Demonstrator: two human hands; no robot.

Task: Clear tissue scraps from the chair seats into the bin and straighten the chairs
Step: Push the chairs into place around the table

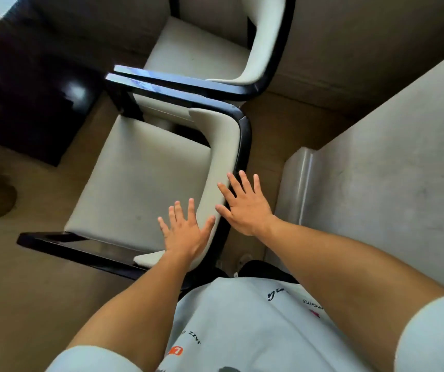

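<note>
— Chairs first: where are they sitting, and are the seats looking clean?

— Two pale chairs with dark frames are standing side by side, armrests almost touching. The near chair (145,173) is sitting right below the person; the far chair (202,49) is just beyond it. No tissue scraps are showing on either seat, and no bin is showing anywhere.

— What are the hands doing?

— Both are spread flat, fingers straight, gripping nothing. The left hand (186,232) is lying over the inner side of the near chair's backrest (216,167), and the right hand (245,208) is lying over its dark top rail. I can't tell if either is actually pressing down. My guess is they're placing themselves to nudge the chair square, since the person is standing right behind it.

— And the room?

— A dark surface (35,76) is standing in front of the chairs, blurred. A brownish floor (27,291) is running underneath, and a pale wall or panel (389,170) is rising at the right.
</note>
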